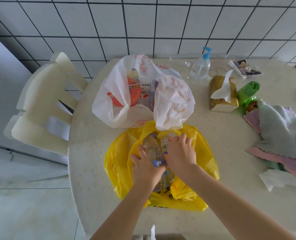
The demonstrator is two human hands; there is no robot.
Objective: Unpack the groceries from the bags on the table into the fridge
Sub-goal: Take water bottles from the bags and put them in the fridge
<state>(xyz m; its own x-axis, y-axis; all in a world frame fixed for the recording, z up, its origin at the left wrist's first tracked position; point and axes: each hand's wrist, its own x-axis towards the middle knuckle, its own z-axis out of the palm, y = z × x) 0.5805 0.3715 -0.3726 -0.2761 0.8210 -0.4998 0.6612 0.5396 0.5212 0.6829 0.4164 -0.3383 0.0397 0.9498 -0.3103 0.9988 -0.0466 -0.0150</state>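
A yellow plastic bag (123, 153) lies open on the table in front of me. Inside it are clear water bottles (151, 146) with blue labels. My left hand (146, 168) grips one bottle around its labelled middle. My right hand (181, 153) curls over the neighbouring bottle, fingers reaching toward its top. Behind the yellow bag sits a white plastic bag (175, 101), open, with a red-lidded round tub (134, 91) and other packages inside.
A cream chair (45, 103) stands at the table's left. On the right of the round table (91, 139) are a pump bottle (201, 65), a gold tissue box (222, 94), a green bag roll (247, 90) and folded cloths (282, 132). A tiled wall stands behind.
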